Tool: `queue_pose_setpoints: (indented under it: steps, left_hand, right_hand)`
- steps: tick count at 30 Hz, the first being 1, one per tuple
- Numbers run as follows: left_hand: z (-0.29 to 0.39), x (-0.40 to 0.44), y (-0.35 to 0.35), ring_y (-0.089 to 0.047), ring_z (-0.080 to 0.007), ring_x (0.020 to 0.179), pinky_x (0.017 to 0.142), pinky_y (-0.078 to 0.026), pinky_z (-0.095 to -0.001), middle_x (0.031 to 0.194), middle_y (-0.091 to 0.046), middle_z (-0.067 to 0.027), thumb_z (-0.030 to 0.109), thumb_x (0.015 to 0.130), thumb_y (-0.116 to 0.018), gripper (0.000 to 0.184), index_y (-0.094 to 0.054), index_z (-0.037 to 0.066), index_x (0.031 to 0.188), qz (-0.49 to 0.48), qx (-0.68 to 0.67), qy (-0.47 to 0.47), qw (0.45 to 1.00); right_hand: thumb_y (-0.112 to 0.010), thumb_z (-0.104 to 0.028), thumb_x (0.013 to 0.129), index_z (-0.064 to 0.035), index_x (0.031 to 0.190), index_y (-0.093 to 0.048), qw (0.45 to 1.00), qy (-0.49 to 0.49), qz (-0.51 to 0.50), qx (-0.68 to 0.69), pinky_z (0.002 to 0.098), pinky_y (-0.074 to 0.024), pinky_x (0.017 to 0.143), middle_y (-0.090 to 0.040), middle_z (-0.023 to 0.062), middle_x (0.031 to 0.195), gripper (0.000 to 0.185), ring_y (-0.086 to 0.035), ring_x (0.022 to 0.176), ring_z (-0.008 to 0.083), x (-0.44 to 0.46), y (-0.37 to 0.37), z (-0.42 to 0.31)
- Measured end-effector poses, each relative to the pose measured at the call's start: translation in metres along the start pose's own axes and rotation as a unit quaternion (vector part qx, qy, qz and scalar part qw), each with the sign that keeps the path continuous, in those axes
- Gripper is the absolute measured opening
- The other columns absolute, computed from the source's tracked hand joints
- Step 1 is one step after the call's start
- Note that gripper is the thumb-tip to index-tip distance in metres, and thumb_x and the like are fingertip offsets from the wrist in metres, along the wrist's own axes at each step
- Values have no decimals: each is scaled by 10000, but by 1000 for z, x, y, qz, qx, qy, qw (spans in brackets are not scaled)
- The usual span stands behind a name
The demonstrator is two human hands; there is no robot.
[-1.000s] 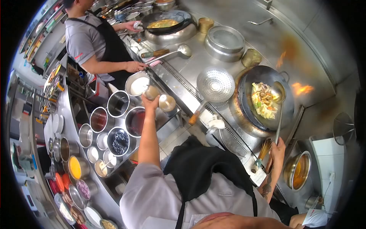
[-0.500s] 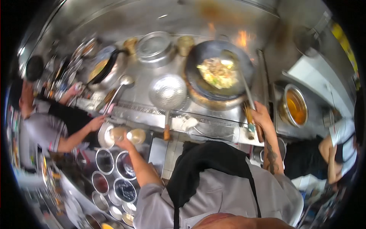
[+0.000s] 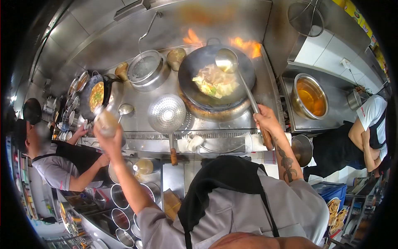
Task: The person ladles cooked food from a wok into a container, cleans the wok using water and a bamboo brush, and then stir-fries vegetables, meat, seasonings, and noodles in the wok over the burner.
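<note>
In my right hand [image 3: 267, 120] is the handle of a long metal ladle [image 3: 244, 81], its bowl held over the wok [image 3: 246, 66] with some pale liquid in it. Chopped food [image 3: 215, 81] lies in the wok, and flames [image 3: 245, 46] rise behind the rim. My left hand [image 3: 110, 141] grips a bottle of pale tan contents [image 3: 107, 123], slightly blurred, raised at the left of the stove. A similar bottle [image 3: 143, 167] stands below it, beside the metal containers [image 3: 120, 196].
A perforated strainer [image 3: 167, 113] rests on the stove, left of the wok, near a lidded pot [image 3: 145, 68]. To the right sits a metal bowl of orange liquid [image 3: 310, 97]. One co-worker [image 3: 62, 166] stands at the left by another wok [image 3: 99, 93]; another person [image 3: 369, 133] stands at the right.
My left hand has lifted its bottle up and to the left, away from the other bottle. The ladle bowl has shifted within the wok area, and the flames have grown. The view has moved too.
</note>
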State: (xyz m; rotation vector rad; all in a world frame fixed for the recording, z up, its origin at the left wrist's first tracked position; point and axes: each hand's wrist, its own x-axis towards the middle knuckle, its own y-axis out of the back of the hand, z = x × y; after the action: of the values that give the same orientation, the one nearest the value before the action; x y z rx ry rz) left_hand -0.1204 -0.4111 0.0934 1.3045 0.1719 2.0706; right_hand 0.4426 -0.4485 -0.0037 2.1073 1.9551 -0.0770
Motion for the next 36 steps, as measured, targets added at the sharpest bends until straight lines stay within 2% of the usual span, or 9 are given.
queue_pose_setpoints:
  steps: [4, 6, 9, 13, 16, 21, 31, 34, 36]
  left_hand:
    - [46, 24, -79, -583, -376, 1005, 875, -470, -433, 1103, -585, -213, 185, 580, -824, 790, -468, 7, 1262, -93, 75, -175, 977]
    - [83, 30, -114, -577, -372, 953, 826, -461, -464, 1035, -584, -186, 201, 569, -822, 737, -485, 37, 1203, -185, 121, -165, 961]
    - [113, 29, -163, -573, -337, 945, 807, -444, -460, 1000, -575, -161, 207, 569, -824, 706, -488, 72, 1175, -264, 224, -221, 912]
    - [130, 23, -216, -567, -322, 977, 822, -428, -437, 1036, -576, -164, 169, 619, -774, 662, -482, 83, 1207, -298, 309, -296, 853]
    - [134, 19, -247, -572, -319, 959, 816, -427, -434, 1028, -585, -155, 131, 689, -694, 580, -483, 75, 1226, -301, 331, -331, 831]
    - [149, 14, -270, -585, -300, 935, 795, -433, -452, 998, -601, -141, 159, 697, -696, 562, -492, 71, 1214, -297, 347, -336, 824]
    - [149, -2, -288, -600, -309, 952, 789, -460, -471, 1010, -606, -149, 226, 674, -747, 601, -494, 69, 1197, -329, 355, -278, 830]
    - [160, -2, -271, -612, -307, 967, 811, -483, -445, 1003, -607, -154, 300, 629, -799, 681, -492, 52, 1184, -402, 284, -196, 848]
    - [142, -11, -272, -623, -328, 962, 819, -491, -438, 1007, -618, -176, 333, 597, -823, 730, -486, 26, 1168, -392, 178, -141, 892]
  right_hand:
    - [-535, -16, 846, 9, 1106, -563, 986, -34, -38, 159, 221, -378, 378, -537, 15, 664, 262, -494, 425, 95, -1, -7, -5]
    - [-541, -13, 841, 4, 1098, -563, 977, -68, -56, 193, 218, -375, 371, -543, 15, 667, 259, -493, 419, 97, -3, -9, -13]
    - [-540, -19, 846, -1, 1088, -561, 978, -62, -83, 183, 215, -371, 369, -549, 14, 669, 244, -494, 422, 90, -10, -14, -26]
    - [-538, -16, 849, 11, 1087, -553, 970, -28, -115, 214, 216, -391, 394, -555, 24, 668, 240, -506, 443, 87, -14, -18, -30]
    - [-533, -33, 846, 19, 1180, -539, 985, -24, -111, 127, 237, -396, 409, -528, 14, 665, 338, -485, 456, 87, -14, -18, -32]
    - [-521, -51, 822, 9, 1268, -511, 996, 46, -72, 5, 271, -425, 432, -522, 30, 609, 450, -497, 443, 111, -16, -14, -30]
    - [-487, -44, 835, 7, 1253, -523, 995, 57, -73, -22, 239, -390, 415, -532, -2, 694, 423, -458, 444, 72, 3, -3, -20]
    - [-504, -55, 817, 9, 1209, -541, 994, 68, -59, -55, 268, -416, 433, -554, 29, 676, 399, -497, 457, 101, 13, -2, -13]
    - [-543, -84, 791, 1, 1154, -559, 994, 62, -57, -69, 320, -466, 468, -574, 77, 619, 373, -571, 493, 155, 28, 2, 0]
